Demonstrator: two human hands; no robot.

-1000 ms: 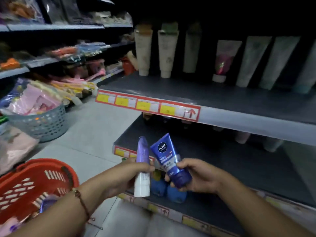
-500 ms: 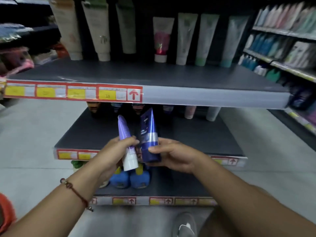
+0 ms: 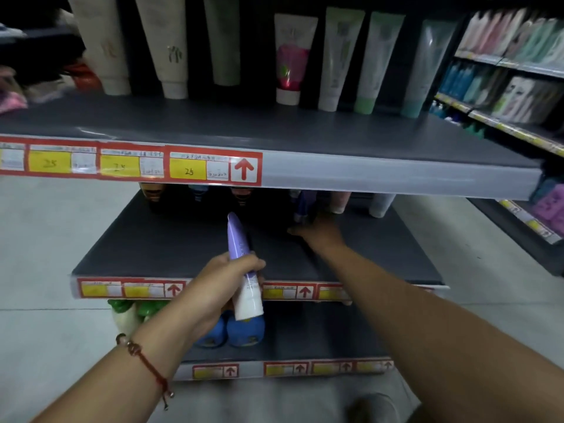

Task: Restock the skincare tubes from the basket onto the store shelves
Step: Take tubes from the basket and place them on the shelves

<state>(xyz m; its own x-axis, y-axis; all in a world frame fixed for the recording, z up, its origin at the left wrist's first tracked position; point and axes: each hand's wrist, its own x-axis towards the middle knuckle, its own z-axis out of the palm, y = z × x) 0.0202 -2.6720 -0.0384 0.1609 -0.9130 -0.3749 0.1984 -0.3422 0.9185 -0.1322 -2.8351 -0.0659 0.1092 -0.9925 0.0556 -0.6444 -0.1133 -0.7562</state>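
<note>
My left hand (image 3: pixel 224 280) grips a purple tube with a white cap (image 3: pixel 238 239), cap end down, in front of the middle shelf (image 3: pixel 183 245). My right hand (image 3: pixel 320 232) reaches to the back of that shelf, under the top shelf (image 3: pixel 366 175). Its fingers are at the foot of a dark blue tube (image 3: pixel 302 206), which stands upright among other tubes partly hidden by the shelf above. The basket is out of view.
Tall cream, pink and green tubes (image 3: pixel 335 56) line the back of the top shelf. Blue round bottles (image 3: pixel 244 331) and green-capped ones (image 3: pixel 122 309) sit on the bottom shelf. Another stocked rack (image 3: pixel 518 71) stands at the right. My shoe (image 3: pixel 372 407) shows below.
My right hand has carried the dark blue tube from beside the purple one to the back of the middle shelf. The view swung right, away from the red basket.
</note>
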